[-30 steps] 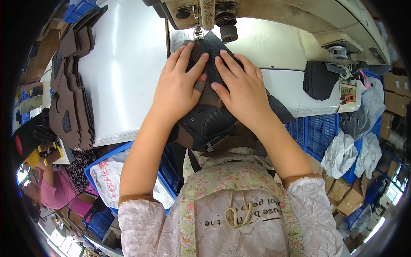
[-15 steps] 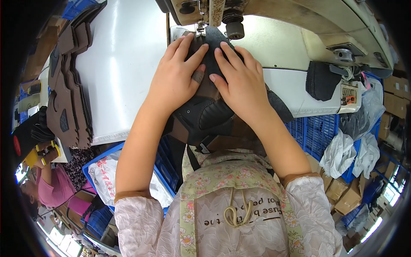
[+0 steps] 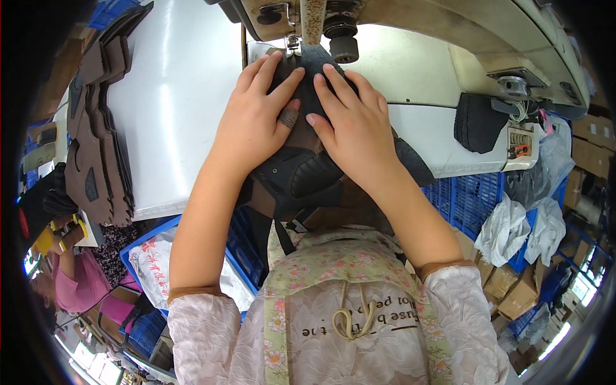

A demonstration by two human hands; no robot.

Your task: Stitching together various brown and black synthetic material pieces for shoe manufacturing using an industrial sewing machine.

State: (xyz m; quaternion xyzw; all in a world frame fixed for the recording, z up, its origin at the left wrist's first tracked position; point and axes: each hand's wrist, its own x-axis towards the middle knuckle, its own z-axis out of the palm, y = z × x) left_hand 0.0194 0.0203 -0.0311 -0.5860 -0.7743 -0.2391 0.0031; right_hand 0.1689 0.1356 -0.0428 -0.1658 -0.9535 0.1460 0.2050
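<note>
Under the presser foot (image 3: 293, 46) of a sewing machine (image 3: 417, 29) lies a brown and black sewn piece (image 3: 316, 176), which looks like a shoe upper. It has a ribbed, padded black part and a small eyelet, and its near end hangs toward my lap. My left hand (image 3: 251, 125) rests flat on its left side, fingertips just short of the foot, with a grey band round one finger. Opposite it, my right hand (image 3: 359, 131) lies flat with fingers spread, pressing a dark grey layer (image 3: 314, 59) of the piece. Under my palms the piece is hidden.
Brown cut pieces (image 3: 102, 141) lie overlapped along the white table's (image 3: 173, 115) left side. A black piece (image 3: 480, 122) sits at right. Blue crates (image 3: 471, 199) with plastic bags (image 3: 504, 228) stand below, near cardboard boxes (image 3: 520, 292). A person in pink (image 3: 80, 279) works at far left.
The whole view has shifted slightly left. Both hands stay flat on the piece beside the presser foot, with almost no change in their placing.
</note>
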